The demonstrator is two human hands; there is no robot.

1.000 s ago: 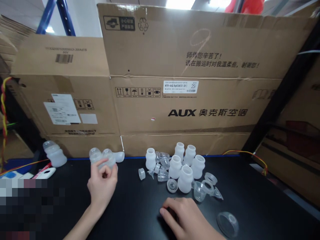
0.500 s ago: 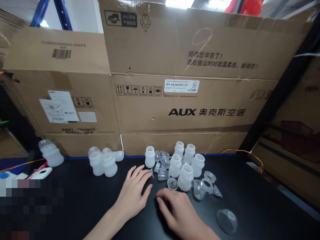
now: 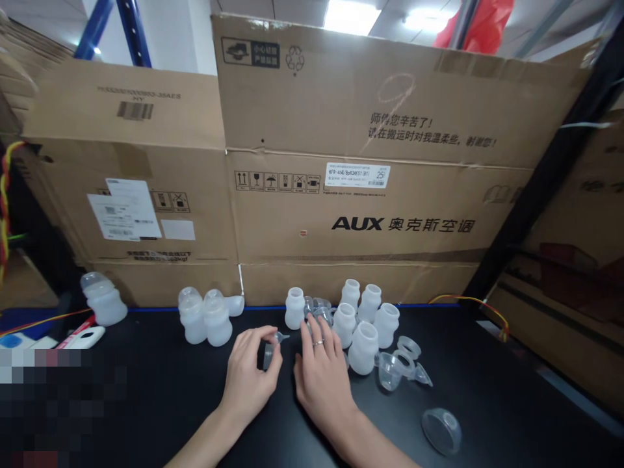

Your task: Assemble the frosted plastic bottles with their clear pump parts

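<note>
**Bench Status: Two Hands, Nine Standing Bottles**

We set the clock centre between the hands, with 12 o'clock straight ahead. Our left hand (image 3: 251, 365) pinches one small pointed clear part (image 3: 281, 337) between thumb and forefinger, near 12 o'clock. One clear cap (image 3: 268, 356) shows inside that hand's curl. Our right hand (image 3: 324, 377) is palm down, spread over clear fittings (image 3: 322, 305) at 1 o'clock; we cannot tell whether it touches them. We count six open white bottles (image 3: 363, 354): one at 12 o'clock, five near 2. Three capped bottles (image 3: 217, 324) stand near 10 o'clock; one white piece (image 3: 236, 305) lies beside the nearest. One clear dome (image 3: 441, 431) rests at 4 o'clock.
</note>
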